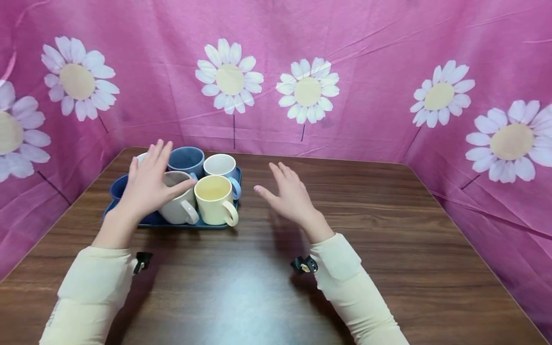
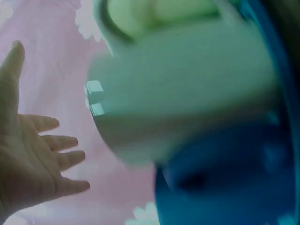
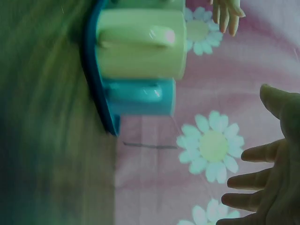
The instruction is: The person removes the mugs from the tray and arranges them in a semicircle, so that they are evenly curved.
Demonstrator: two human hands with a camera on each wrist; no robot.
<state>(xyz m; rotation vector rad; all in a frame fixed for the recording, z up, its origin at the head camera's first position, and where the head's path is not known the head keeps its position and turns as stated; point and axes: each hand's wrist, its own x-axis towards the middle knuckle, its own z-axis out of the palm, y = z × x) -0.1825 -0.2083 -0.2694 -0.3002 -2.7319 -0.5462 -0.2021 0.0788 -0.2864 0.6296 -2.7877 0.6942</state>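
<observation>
Several mugs stand upright on a dark blue tray (image 1: 215, 227) at the left of the table. At its front are a yellow mug (image 1: 213, 203), a pale grey mug (image 1: 174, 211) and a dark blue mug (image 1: 117, 188). Behind them are a blue-grey mug (image 1: 187, 159), a light blue mug (image 1: 221, 165) with a white inside, and a mostly hidden white mug (image 1: 141, 157). My left hand (image 1: 148, 187), fingers spread, is over the tray's left part and covers some mugs; it holds nothing. Fingers extended, my right hand (image 1: 291, 196) is in the air right of the tray, apart from the mugs.
The brown wooden table (image 1: 366, 268) extends to the right and front of the tray. A pink cloth (image 1: 366, 38) with large white daisies hangs behind the table and along both sides. Dark clips hang at both sleeve cuffs.
</observation>
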